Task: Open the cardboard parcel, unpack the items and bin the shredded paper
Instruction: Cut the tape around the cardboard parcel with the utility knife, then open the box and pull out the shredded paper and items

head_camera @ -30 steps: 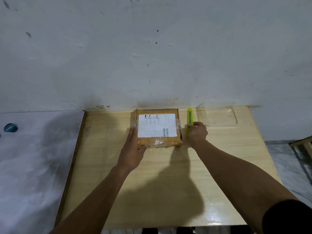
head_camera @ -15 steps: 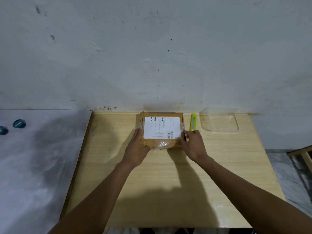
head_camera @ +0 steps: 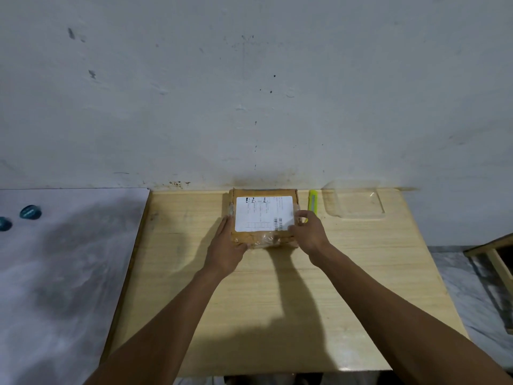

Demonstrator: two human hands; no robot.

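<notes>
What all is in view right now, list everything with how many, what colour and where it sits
cardboard parcel: one, brown with a white label, still sealed, at the far middle of the table
utility knife: one, yellow-green, just right of the parcel
plastic tray: one, clear, at the table's far right
table: one, light wood, against the wall
wall: one, grey-white, scuffed, behind the table
white surface: one, left of the table
round objects: two, teal, on the white surface
left hand: one, holds the parcel's left side
right hand: one, grips the parcel's right side
</notes>
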